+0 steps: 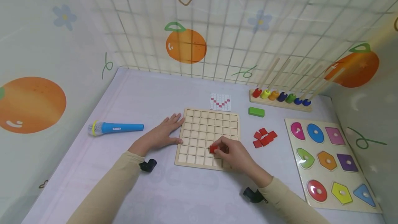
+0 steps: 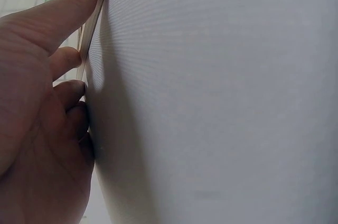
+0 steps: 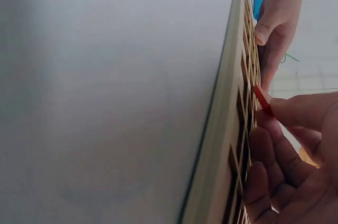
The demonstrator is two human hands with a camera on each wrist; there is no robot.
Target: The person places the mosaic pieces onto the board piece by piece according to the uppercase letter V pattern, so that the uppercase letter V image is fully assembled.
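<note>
head view has the left hand lying flat, bracing the wooden grid board while the right hand pinches a red tile over a lower cell; lower it level and square so it seats flush.

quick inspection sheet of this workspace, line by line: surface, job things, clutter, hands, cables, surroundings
surface: pale table cover, flat, bare at the near edge.
job's things: wooden grid board, cells mostly unfilled; red tile pinched over a lower cell; pile of red tiles right of the board; pattern card behind it.
clutter: blue toy microphone at left; green block; bead rack with upright rods; shape puzzle at right.
hands: left hand rests flat against the board's left edge; right hand pinches the red tile.
cables: nothing seen.
surroundings: wire mesh over a backdrop printed with oranges.
</note>
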